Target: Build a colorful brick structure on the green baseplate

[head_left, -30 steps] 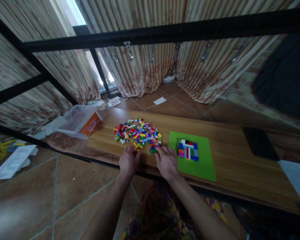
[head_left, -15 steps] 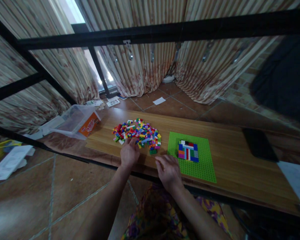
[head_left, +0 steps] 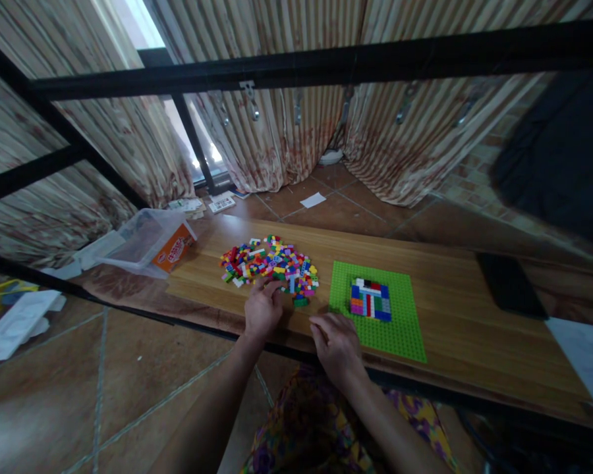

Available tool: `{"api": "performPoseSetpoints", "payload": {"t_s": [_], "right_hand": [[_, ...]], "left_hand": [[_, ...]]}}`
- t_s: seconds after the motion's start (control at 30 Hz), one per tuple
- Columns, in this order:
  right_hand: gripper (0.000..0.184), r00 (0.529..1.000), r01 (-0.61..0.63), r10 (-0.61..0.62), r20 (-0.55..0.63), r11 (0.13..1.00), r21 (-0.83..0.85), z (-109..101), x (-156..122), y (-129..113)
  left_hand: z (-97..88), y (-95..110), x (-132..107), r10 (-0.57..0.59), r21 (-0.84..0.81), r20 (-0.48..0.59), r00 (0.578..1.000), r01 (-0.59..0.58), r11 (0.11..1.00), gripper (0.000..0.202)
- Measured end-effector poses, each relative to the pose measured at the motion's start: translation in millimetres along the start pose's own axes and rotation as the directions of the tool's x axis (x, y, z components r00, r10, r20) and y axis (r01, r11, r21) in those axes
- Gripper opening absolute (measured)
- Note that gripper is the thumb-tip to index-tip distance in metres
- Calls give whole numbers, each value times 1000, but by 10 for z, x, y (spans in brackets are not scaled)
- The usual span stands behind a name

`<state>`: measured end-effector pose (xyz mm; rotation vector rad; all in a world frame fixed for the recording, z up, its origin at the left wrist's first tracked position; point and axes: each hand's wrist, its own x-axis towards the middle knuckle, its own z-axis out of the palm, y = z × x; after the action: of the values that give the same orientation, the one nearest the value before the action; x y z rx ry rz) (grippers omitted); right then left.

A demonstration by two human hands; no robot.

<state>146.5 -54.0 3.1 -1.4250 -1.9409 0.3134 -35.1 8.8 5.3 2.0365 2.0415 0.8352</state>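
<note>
A loose heap of small coloured toy bricks (head_left: 277,260) lies on the wooden board. My left hand (head_left: 263,309) is at its near edge, fingers apart and reaching down among the bricks; no held brick shows. My right hand (head_left: 338,339) rests closed by the board's front edge, left of the green baseplate's near corner. Its thumb and fingers are pressed together, and whatever may be between them is hidden. On the green baseplate (head_left: 402,336) sits a roughly square block of joined bricks (head_left: 370,301) in blue, white, red, orange and other colours. A dark green brick (head_left: 301,301) lies at the heap's near side.
A clear plastic box (head_left: 141,247) with an orange label stands at the board's left end. Toward the right lie a black flat device (head_left: 511,284) and a white paper sheet (head_left: 583,355). A black metal rail (head_left: 296,66) crosses in front of striped curtains (head_left: 286,138).
My left hand has shifted slightly right and toward me, its fingers curling more. A light blue brick in the heap has turned. My right hand stays nearly still.
</note>
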Motion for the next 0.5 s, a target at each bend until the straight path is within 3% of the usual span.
{"api": "performPoseSetpoints", "payload": {"t_s": [0.13, 0.3, 0.5], "right_hand": [[17, 1000, -21, 21, 13, 1000, 8, -18, -12, -3], [17, 999, -22, 21, 24, 999, 28, -14, -35, -2], [17, 998, -52, 50, 45, 998, 44, -21, -64, 1]], "left_hand": [[-87, -12, 115, -102, 64, -7, 995, 102, 993, 26], [-103, 10, 220, -8, 122, 57, 998, 1, 992, 24], [-80, 89, 241, 27, 178, 47, 999, -35, 983, 16]]}}
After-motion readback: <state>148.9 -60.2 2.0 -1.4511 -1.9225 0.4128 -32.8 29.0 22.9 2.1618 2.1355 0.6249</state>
